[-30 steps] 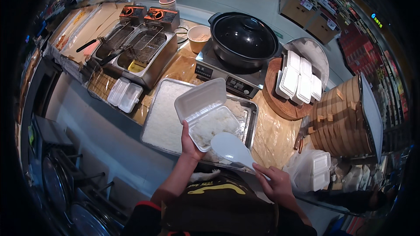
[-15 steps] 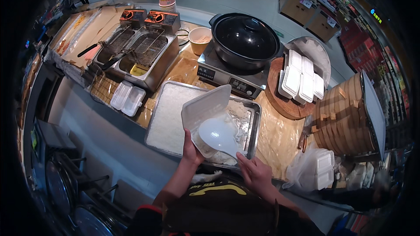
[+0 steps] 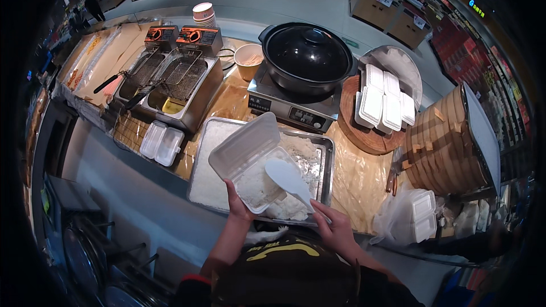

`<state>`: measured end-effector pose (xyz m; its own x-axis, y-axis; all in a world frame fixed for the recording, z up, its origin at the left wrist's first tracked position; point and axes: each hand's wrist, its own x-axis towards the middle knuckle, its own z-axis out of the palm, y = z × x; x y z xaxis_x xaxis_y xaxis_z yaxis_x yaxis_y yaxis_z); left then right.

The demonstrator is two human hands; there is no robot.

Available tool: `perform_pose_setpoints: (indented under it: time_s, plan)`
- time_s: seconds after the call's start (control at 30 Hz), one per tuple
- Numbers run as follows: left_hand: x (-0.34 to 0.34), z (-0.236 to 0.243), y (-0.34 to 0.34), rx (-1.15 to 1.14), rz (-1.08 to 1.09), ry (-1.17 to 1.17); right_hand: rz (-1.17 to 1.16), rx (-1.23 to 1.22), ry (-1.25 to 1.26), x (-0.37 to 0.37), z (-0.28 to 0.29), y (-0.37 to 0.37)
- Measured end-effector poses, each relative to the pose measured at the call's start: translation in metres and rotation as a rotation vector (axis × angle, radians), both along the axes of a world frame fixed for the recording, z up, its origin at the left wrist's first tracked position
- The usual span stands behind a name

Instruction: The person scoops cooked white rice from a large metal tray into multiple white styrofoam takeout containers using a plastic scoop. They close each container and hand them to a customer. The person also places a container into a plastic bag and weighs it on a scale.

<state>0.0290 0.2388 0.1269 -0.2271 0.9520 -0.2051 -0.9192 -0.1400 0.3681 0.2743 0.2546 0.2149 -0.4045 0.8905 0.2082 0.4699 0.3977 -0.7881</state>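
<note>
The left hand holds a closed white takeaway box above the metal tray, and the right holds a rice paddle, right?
Not closed: the head view shows the white takeaway box open, lid raised. The left hand does hold it above the metal tray, and the right hand the rice paddle.

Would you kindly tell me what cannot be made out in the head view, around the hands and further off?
Inside of the black pot: head view, hidden by its lid.
Left hand: head view, most fingers hidden beneath the open foam box.
Tray under that box: head view, covered by the box.
Distant person: head view, too small and dark to tell the actions.
</note>
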Motion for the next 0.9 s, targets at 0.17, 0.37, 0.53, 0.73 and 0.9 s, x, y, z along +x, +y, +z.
perform_pose_setpoints:
  time_s: [0.17,0.37,0.53,0.73,0.9]
  plan:
    - [-0.003,0.0,-0.001,-0.008,0.013,-0.067,-0.038,-0.029,-0.3,0.023,0.021,-0.014]
    - [-0.002,0.005,0.001,0.013,-0.022,-0.097,-0.209,0.007,0.013,0.027,-0.004,-0.007]
    - [-0.012,0.002,0.005,-0.044,0.001,-0.097,-0.263,-0.128,-0.458,0.075,-0.151,-0.007]
    - [-0.002,0.031,0.015,-0.048,-0.099,-0.204,-0.115,0.147,-0.488,0.073,-0.182,0.009]
    - [0.029,0.036,0.032,-0.043,-0.207,-0.309,0.102,-0.803,0.462,0.004,-0.114,0.054]
